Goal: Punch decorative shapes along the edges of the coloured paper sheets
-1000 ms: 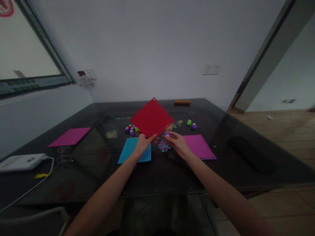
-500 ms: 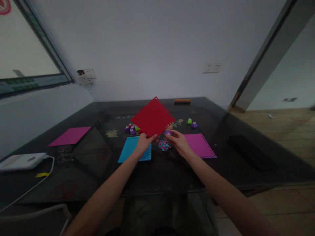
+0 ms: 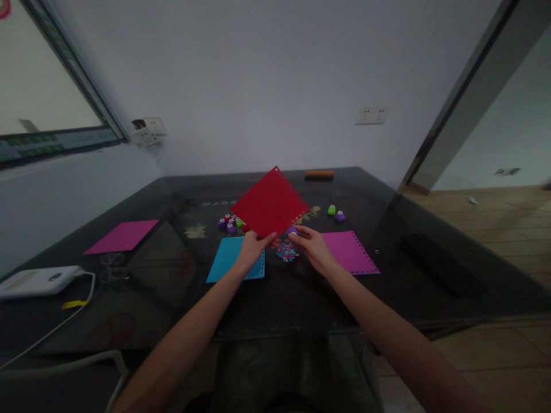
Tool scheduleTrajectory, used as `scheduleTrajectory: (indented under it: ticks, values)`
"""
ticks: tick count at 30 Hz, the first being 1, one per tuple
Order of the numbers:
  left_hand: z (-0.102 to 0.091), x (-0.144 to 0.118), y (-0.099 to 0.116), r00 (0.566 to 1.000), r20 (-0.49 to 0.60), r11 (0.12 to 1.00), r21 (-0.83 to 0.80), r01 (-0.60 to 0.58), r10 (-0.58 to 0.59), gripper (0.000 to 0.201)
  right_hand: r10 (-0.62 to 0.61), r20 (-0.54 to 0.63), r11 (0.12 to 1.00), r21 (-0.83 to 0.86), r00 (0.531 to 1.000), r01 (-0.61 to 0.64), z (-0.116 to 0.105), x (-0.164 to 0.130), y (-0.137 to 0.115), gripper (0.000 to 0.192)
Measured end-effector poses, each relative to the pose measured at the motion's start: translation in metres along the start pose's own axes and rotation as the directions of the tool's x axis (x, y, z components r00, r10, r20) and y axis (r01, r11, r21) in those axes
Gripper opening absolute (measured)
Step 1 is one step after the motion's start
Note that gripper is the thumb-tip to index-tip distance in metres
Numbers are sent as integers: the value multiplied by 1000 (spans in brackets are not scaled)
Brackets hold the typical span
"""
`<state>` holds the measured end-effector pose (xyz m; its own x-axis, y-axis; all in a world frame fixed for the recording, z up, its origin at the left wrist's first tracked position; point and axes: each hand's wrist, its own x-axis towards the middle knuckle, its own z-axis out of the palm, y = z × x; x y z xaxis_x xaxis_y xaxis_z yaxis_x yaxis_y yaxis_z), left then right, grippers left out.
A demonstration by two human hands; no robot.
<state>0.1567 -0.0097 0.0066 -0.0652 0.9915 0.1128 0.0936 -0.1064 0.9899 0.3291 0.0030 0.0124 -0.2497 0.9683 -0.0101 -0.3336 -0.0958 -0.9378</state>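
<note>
**A:** What do you have in the head view?

**B:** I see the left hand pinching the lower corner of a red sheet, which is lifted off the table and tilted like a diamond. Small holes run along its right edges. The right hand is closed around a small purple punch just under the sheet's lower right edge, fingers curled over it.

**A:** Which step is that, in your reading?

**B:** I judge it as punching along the border: sheet in one hand, punch in the other, the two almost touching. The next move calls for the edge to sit squarely in the punch's slot, in line with the row already made, before any squeeze. I can't tell whether the paper is in the slot yet.

**A:** And below the hands?

**B:** A heap of punched confetti between a blue sheet and a perforated magenta sheet. A cluster of punches lies behind the left hand.

**A:** The surface, the room?

**B:** A dark glass table, reflective, dimly lit. Another magenta sheet lies far left, near a white device with a cable. Plain wall with sockets, wood floor to the right.
</note>
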Motion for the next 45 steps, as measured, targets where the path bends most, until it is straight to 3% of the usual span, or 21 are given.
scheduleTrajectory:
  ticks: [24, 35, 45]
  values:
    - [8, -5, 3, 998, 39, 999, -15, -53, 53, 25, -4, -18, 1000, 23, 1000, 5, 4, -2, 3, 37]
    - [8, -3, -7, 992, 33, 981, 149, -125, 121, 22, -49, 67, 998, 29, 997, 48, 6, -2, 8, 36]
    - [9, -4, -5, 991, 60, 991, 54, -121, 117, 22, -21, 2, 998, 55, 1000, 21, 7, -1, 7, 34]
